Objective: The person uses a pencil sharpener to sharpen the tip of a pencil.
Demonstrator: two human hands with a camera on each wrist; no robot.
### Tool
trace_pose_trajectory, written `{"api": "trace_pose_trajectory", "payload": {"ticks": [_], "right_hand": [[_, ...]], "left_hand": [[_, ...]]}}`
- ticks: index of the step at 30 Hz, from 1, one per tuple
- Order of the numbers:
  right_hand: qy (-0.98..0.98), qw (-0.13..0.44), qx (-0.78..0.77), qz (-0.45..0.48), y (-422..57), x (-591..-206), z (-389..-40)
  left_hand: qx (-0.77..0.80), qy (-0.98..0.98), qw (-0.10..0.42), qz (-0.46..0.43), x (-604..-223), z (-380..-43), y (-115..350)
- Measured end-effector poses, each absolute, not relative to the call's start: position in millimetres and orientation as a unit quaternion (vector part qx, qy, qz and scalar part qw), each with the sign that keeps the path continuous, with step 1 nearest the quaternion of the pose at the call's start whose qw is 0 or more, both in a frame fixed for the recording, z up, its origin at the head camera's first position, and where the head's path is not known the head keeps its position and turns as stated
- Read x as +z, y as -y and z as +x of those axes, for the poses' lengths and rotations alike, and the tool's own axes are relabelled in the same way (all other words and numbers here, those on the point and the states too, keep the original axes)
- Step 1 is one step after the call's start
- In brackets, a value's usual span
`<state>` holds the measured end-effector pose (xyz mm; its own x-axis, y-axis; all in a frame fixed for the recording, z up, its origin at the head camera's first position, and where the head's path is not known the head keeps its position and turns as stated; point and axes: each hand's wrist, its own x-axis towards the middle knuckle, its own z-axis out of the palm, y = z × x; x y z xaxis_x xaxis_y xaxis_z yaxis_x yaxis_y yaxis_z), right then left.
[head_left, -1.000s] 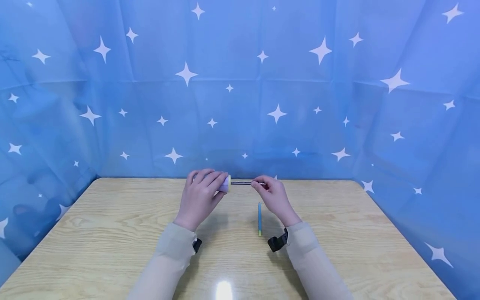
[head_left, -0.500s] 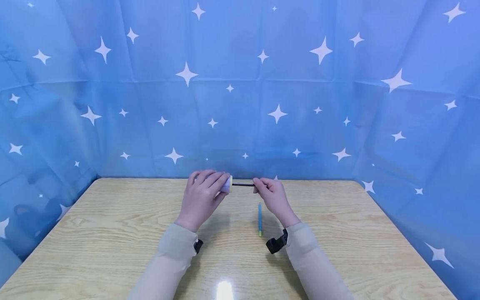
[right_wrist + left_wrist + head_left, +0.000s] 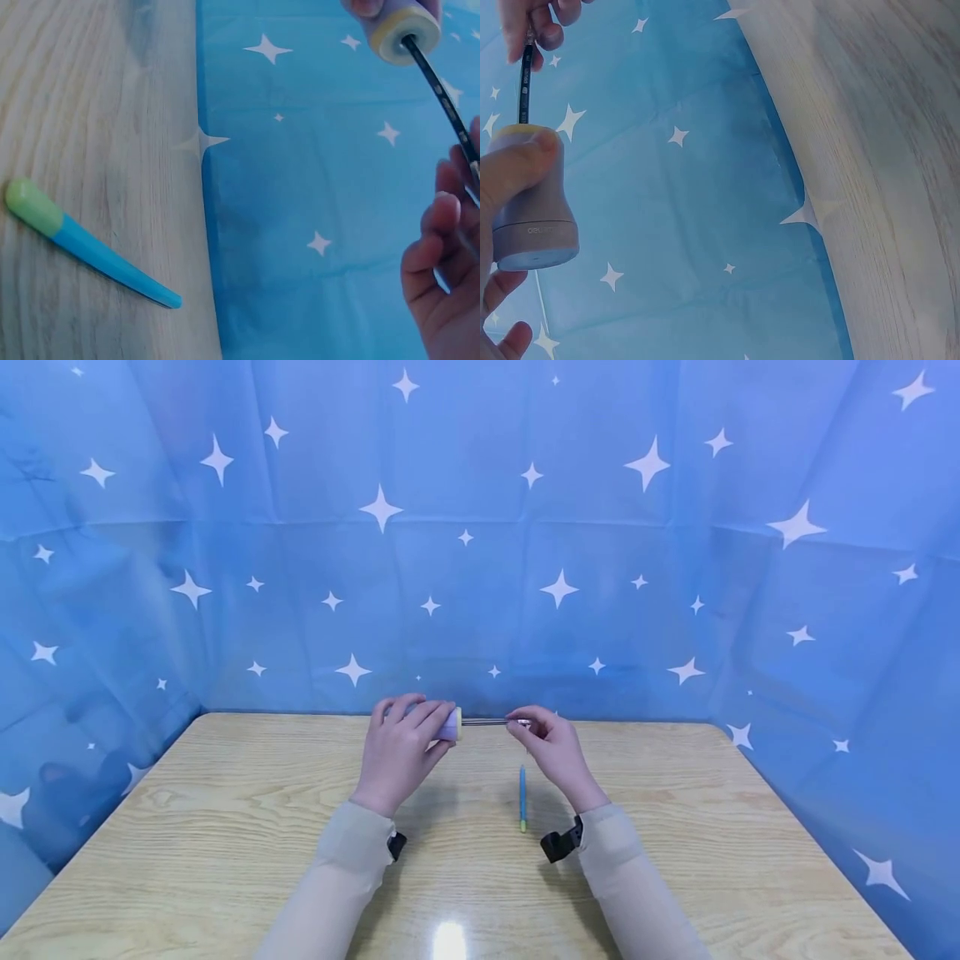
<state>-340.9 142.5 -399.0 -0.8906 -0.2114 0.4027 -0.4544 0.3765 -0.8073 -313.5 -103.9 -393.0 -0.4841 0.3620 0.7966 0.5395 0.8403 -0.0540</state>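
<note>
My left hand [image 3: 401,756] grips a lilac pencil sharpener [image 3: 536,202] with a yellow rim, its fingers over the top and the thumb along the near side. The sharpener lies on its side in the air, with its opening towards the right hand. A dark pencil [image 3: 442,94] runs into that opening, its tip hidden inside. My right hand [image 3: 551,747] pinches the pencil's far end between thumb and fingers. Below the right hand, on the table, lies a slim blue stick [image 3: 112,262] with a light green end.
The wooden table [image 3: 225,827] stretches under both arms, its back edge just beyond the hands. A blue curtain [image 3: 480,568] with white stars hangs behind and at both sides. Each wrist wears a black camera mount [image 3: 561,842].
The right-hand fingers have shifted on the pencil, opening a little and drawing slightly back from the sharpener. The left hand keeps its hold on the sharpener. The head view has tilted slightly.
</note>
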Motion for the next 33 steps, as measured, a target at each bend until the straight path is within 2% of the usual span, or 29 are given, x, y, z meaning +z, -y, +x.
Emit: {"api": "trace_pose_trajectory", "payload": {"ticks": [11,17,33], "right_hand": [[0.814,0.153,0.515,0.220,-145.7,-402.6,-342.0],[0.808,0.135,0.535,0.207,-145.0,-402.6,-343.2],[0.801,0.076,0.569,0.168,-139.4,-404.1,-343.4]], "left_hand": [[-0.114,0.846,0.440,-0.278,-393.9,-313.7,99.1],[-0.116,0.840,0.451,-0.278,-395.1,-313.5,97.0],[-0.102,0.847,0.442,-0.277,-394.3,-314.1,98.8]]}}
